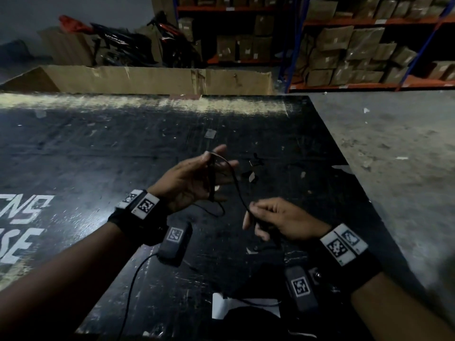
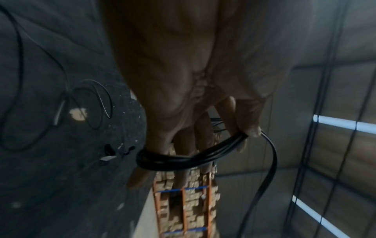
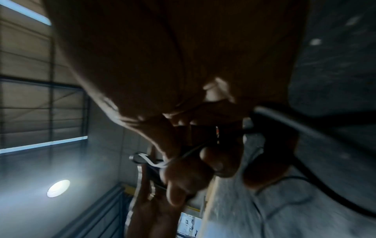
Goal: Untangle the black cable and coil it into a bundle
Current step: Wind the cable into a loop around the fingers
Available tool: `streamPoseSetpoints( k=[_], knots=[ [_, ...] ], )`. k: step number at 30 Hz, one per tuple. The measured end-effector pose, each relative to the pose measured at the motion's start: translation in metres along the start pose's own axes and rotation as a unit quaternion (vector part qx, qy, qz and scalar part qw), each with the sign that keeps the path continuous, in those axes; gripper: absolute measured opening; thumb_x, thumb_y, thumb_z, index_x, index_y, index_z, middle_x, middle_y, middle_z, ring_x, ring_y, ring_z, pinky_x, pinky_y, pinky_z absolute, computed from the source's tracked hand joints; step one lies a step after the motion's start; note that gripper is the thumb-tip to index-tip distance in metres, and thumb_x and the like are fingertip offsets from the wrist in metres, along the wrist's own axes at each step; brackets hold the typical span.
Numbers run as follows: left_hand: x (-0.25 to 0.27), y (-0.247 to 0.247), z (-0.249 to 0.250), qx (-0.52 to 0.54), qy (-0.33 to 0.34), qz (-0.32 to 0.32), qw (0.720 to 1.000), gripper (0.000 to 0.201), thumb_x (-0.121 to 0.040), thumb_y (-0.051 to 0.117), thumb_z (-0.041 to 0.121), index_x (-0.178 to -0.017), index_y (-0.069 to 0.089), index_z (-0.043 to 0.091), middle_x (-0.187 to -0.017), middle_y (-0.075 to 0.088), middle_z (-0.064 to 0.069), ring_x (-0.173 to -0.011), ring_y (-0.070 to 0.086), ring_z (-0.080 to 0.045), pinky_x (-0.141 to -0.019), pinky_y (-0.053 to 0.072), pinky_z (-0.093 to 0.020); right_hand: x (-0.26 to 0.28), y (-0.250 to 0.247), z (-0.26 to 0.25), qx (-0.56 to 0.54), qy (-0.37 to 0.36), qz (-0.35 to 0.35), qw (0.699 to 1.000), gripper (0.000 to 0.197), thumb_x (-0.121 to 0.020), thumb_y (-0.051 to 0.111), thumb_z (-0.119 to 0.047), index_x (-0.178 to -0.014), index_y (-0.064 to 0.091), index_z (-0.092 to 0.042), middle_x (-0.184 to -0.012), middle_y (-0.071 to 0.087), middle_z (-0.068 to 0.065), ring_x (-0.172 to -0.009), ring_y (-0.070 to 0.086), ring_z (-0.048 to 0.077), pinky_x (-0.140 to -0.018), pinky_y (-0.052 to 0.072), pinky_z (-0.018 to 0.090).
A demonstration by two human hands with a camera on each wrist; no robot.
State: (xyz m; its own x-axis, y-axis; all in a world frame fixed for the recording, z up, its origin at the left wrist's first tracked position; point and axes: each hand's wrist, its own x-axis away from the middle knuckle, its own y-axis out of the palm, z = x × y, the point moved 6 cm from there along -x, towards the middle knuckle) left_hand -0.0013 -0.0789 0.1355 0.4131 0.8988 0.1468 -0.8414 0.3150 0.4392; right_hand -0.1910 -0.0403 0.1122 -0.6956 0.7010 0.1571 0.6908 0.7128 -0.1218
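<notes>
The black cable [image 1: 211, 179] is wound in several turns round the fingers of my left hand [image 1: 197, 177], held above the table. In the left wrist view the coil [image 2: 183, 158] circles the fingers, and the thumb [image 2: 251, 128] presses it in place. One free strand [image 1: 236, 185] runs from the top of the coil down to my right hand [image 1: 252, 214], which pinches it between thumb and fingertips. The right wrist view shows these curled fingers [image 3: 205, 161] on a thin strand. A slack loop [image 1: 218, 210] hangs under the left hand.
The black scuffed table [image 1: 123, 148] has a right edge that runs diagonally, with grey floor [image 1: 394, 143] beyond. Small scraps [image 1: 251, 177] lie past the hands and white paper [image 1: 221, 306] lies near me. A cardboard box [image 1: 152, 80] and shelves of boxes [image 1: 357, 45] stand behind.
</notes>
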Motion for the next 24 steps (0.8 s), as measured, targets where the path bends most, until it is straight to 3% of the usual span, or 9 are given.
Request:
streamPoseSetpoints(
  k=[2, 5, 7, 11, 16, 18, 20, 22, 24],
  knots=[
    [-0.002, -0.002, 0.014, 0.023, 0.023, -0.002, 0.999, 0.041, -0.098, 0.047, 0.035, -0.135, 0.065, 0.030, -0.151, 0.055, -0.016, -0.137, 0.053, -0.045, -0.110, 0.026, -0.079, 0.002, 0.006, 0.023, -0.071, 0.007, 0.013, 0.997, 0.044, -0.104, 0.040, -0.036, -0.081, 0.062, -0.005, -0.044, 0.043, -0.004, -0.037, 0.034, 0.006, -0.046, 0.022, 0.028],
    [-0.004, -0.003, 0.027, 0.037, 0.045, -0.002, 0.998, 0.044, -0.100, 0.044, 0.036, -0.141, 0.058, 0.029, -0.154, 0.053, -0.015, -0.138, 0.052, -0.045, -0.107, 0.030, -0.080, 0.004, 0.006, 0.042, -0.189, -0.021, 0.059, 0.980, 0.048, -0.101, 0.041, -0.042, -0.075, 0.061, -0.007, -0.044, 0.039, -0.004, -0.038, 0.025, 0.008, -0.054, 0.004, 0.043],
    [-0.005, -0.003, 0.032, 0.043, 0.056, -0.002, 0.998, 0.045, -0.100, 0.044, 0.038, -0.142, 0.056, 0.029, -0.154, 0.052, -0.014, -0.138, 0.052, -0.044, -0.105, 0.036, -0.077, 0.007, 0.004, 0.043, -0.169, -0.060, 0.090, 0.980, 0.045, -0.099, 0.043, -0.039, -0.077, 0.068, -0.009, -0.047, 0.043, -0.004, -0.039, 0.028, 0.006, -0.053, 0.010, 0.042],
    [-0.007, -0.004, 0.036, 0.072, 0.066, -0.003, 0.995, 0.044, -0.103, 0.039, 0.038, -0.143, 0.054, 0.029, -0.156, 0.050, -0.014, -0.140, 0.050, -0.044, -0.102, 0.041, -0.074, 0.006, 0.007, 0.047, -0.076, -0.064, 0.074, 0.992, 0.034, -0.105, 0.044, -0.020, -0.100, 0.073, -0.002, -0.050, 0.042, -0.002, -0.043, 0.035, 0.005, -0.049, 0.030, 0.016],
    [-0.003, 0.021, 0.051, 0.135, 0.095, -0.074, 0.984, 0.039, -0.100, 0.042, 0.040, -0.129, 0.067, 0.029, -0.157, 0.049, -0.014, -0.141, 0.048, -0.044, -0.102, 0.038, -0.078, -0.011, 0.012, 0.091, -0.033, 0.040, 0.063, 0.997, 0.034, -0.101, 0.051, -0.018, -0.085, 0.078, -0.029, -0.056, 0.066, -0.008, -0.050, 0.055, 0.000, -0.059, 0.041, 0.030],
    [0.000, 0.037, 0.051, 0.145, 0.092, -0.122, 0.978, 0.040, -0.102, 0.040, 0.038, -0.130, 0.066, 0.026, -0.159, 0.045, -0.016, -0.143, 0.045, -0.046, -0.103, 0.034, -0.081, -0.022, 0.013, 0.091, -0.066, 0.045, 0.022, 0.997, 0.020, -0.093, 0.056, -0.026, -0.092, 0.072, -0.014, -0.058, 0.062, -0.004, -0.047, 0.055, 0.001, -0.055, 0.041, 0.029],
    [0.005, 0.053, 0.045, 0.153, 0.069, -0.174, 0.970, 0.040, -0.103, 0.039, 0.038, -0.132, 0.063, 0.024, -0.161, 0.041, -0.018, -0.145, 0.039, -0.049, -0.107, 0.025, -0.082, -0.034, 0.008, 0.089, -0.129, 0.078, 0.025, 0.988, 0.026, -0.096, 0.055, -0.026, -0.092, 0.068, -0.004, -0.049, 0.052, -0.002, -0.041, 0.049, 0.009, -0.048, 0.040, 0.025],
    [0.009, 0.064, 0.034, 0.148, 0.035, -0.214, 0.965, 0.039, -0.103, 0.042, 0.037, -0.134, 0.062, 0.024, -0.158, 0.045, -0.019, -0.145, 0.040, -0.049, -0.111, 0.016, -0.080, -0.046, -0.007, 0.083, -0.128, 0.086, 0.086, 0.984, 0.029, -0.103, 0.051, -0.019, -0.090, 0.072, -0.002, -0.047, 0.049, -0.001, -0.043, 0.051, 0.013, -0.048, 0.045, 0.025],
    [0.015, 0.071, 0.017, 0.128, -0.010, -0.232, 0.964, 0.037, -0.100, 0.050, 0.037, -0.133, 0.064, 0.024, -0.153, 0.051, -0.018, -0.140, 0.048, -0.045, -0.114, 0.009, -0.078, -0.055, -0.035, 0.080, -0.153, 0.079, 0.167, 0.971, 0.028, -0.100, 0.055, -0.014, -0.086, 0.078, -0.006, -0.058, 0.058, 0.008, -0.055, 0.058, 0.024, -0.059, 0.048, 0.032]
  ],
)
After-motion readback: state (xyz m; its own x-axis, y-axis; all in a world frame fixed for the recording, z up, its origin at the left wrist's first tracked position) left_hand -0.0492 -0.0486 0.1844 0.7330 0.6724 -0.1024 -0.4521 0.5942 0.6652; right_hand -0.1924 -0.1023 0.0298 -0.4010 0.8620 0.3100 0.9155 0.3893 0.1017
